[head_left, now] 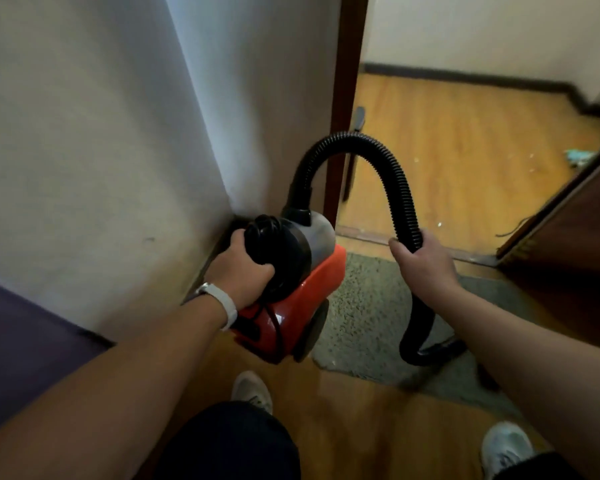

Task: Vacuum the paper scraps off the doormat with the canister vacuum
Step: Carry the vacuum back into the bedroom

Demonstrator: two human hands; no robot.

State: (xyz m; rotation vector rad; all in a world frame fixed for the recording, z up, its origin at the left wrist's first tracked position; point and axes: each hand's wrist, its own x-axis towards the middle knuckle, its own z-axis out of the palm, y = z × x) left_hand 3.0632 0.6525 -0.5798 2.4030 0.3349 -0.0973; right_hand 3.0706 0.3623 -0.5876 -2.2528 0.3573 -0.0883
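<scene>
At the middle of the view: the vacuum (291, 289) is hanging off the floor, an orange body with a black top and a clear grey front, tilting toward 1 o'clock.
Left hand (243, 271): it is curling shut around the black top of the vacuum at about 9 o'clock of the body, fingers wrapping under the rim; a white band (222, 304) is sitting on the wrist.
Right hand (421, 261): it is closing around the hose (394, 174), thumb pointing toward 10 o'clock, at 3 o'clock of the vacuum.
Hose: black and ribbed, it is rising from the front of the vacuum, arching over at 12 o'clock, passing down through the right hand and curling low at 5 o'clock (its far end is too blurred to make out).
Cord (274, 327): thin and black, it is trailing down the orange rear.
Mat (364, 306): grey-green and shaggy, it is lying on the wood floor (343, 420) just inside the doorway, below and at 4 o'clock of the vacuum.
Scraps (439, 224): small pale flecks are showing on the floor past the threshold at 1 o'clock; I cannot tell whether any are lying on the mat.
Wall (101, 150): pale, it is filling 9 to 12 o'clock.
Door (575, 216): dark brown, it is standing open at 3 o'clock.
Shoes (252, 391): two pale ones are showing at 6 and 5 o'clock.
</scene>
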